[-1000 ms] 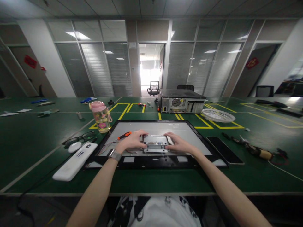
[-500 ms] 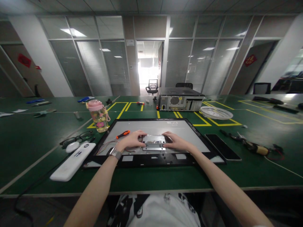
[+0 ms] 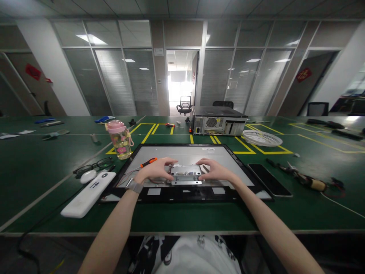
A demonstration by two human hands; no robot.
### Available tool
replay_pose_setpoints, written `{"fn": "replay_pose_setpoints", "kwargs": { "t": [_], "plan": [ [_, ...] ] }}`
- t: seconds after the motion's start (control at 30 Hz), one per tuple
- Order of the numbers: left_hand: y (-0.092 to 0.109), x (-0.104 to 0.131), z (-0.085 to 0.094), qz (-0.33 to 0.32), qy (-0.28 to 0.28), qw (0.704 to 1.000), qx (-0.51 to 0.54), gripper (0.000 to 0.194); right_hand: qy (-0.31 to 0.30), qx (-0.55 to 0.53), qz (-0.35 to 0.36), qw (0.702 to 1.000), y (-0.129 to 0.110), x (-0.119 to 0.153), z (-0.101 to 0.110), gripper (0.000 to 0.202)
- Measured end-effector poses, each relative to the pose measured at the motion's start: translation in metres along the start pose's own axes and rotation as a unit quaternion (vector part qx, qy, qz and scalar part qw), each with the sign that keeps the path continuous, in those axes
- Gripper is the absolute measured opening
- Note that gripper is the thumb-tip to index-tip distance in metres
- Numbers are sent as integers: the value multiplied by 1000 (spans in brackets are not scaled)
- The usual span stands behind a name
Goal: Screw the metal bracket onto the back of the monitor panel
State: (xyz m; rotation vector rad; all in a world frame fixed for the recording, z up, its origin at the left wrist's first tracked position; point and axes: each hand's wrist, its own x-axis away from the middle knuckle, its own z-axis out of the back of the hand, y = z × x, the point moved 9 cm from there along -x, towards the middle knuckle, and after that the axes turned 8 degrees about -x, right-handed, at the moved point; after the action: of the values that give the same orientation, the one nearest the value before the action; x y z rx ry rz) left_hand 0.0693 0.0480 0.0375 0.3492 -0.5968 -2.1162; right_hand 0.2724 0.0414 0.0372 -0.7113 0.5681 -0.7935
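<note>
A silver metal bracket with connector ports [image 3: 186, 176] is held level over the grey back of a flat display panel [image 3: 159, 154]. My left hand [image 3: 156, 170] grips its left end, thumb in front and fingers behind. At the right end my right hand [image 3: 215, 170] has it in the same kind of grip. The panel lies on the green table inside a black frame. An orange-handled screwdriver [image 3: 148, 162] rests on the panel behind my left hand, and thin wires [image 3: 128, 176] run beside my left wrist.
Left of the panel are a white power bank [image 3: 88, 196], glasses [image 3: 95, 166] and a pink-lidded bottle [image 3: 119, 140]. A phone [image 3: 269, 179] and a soldering iron [image 3: 310, 182] lie to the right. Behind stand a computer case [image 3: 218, 121] and a white basket [image 3: 262, 137].
Both hands have shifted slightly towards me with the bracket, which now shows its ports more and appears raised or tilted. The view has also moved a little.
</note>
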Motion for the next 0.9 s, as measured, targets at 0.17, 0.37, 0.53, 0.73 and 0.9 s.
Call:
{"fn": "replay_pose_setpoints", "kwargs": {
  "t": [0.17, 0.37, 0.53, 0.73, 0.9],
  "plan": [
    [11, 5, -5, -2, -23, 999, -29, 86, -7, 5, 0, 1000, -1, 3, -4, 58],
    [17, 6, -6, 4, -17, 993, -114, 79, 14, 22, 23, 999, 2, 2, -6, 57],
    [20, 4, -7, -15, -5, 992, -123, 77, 25, 38, 32, 998, -2, 4, -5, 56],
    [22, 4, -9, -12, -15, 992, -125, 75, 16, 40, 16, 999, 4, 4, -8, 56],
    [22, 4, -10, -2, -27, 991, -128, 75, 0, 39, 11, 999, 9, 4, -12, 58]
  ]
}}
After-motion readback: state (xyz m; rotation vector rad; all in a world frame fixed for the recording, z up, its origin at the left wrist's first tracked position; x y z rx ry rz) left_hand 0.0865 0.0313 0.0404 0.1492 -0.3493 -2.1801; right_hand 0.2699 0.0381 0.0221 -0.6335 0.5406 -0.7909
